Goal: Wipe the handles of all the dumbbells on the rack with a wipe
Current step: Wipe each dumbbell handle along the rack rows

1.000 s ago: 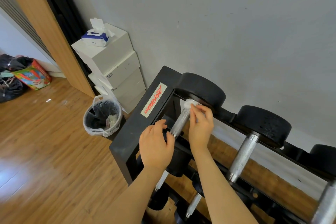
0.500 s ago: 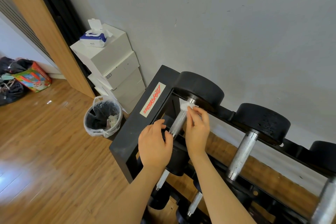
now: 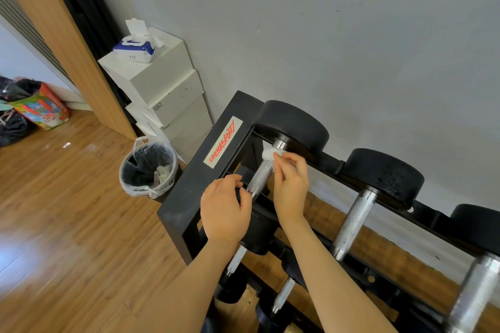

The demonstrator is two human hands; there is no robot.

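Both our hands work the leftmost dumbbell handle (image 3: 260, 177): right hand (image 3: 290, 186) pinches the wipe (image 3: 269, 154) against its top end, left hand (image 3: 225, 209) curls round the lower end.

A small home gym or workout room: a black rack (image 3: 189, 197) of dumbbells (image 3: 295, 124) stands against a grey wall (image 3: 351, 35) on wood floor (image 3: 67, 211), beside stacked white boxes (image 3: 162, 84), a lined bin (image 3: 148, 170) and bags (image 3: 38, 105).

I see my right hand (image 3: 290, 186) pinching the white wipe (image 3: 270, 154) on the first dumbbell's handle (image 3: 261, 178), center frame; my left hand (image 3: 224, 211) grips its near end.
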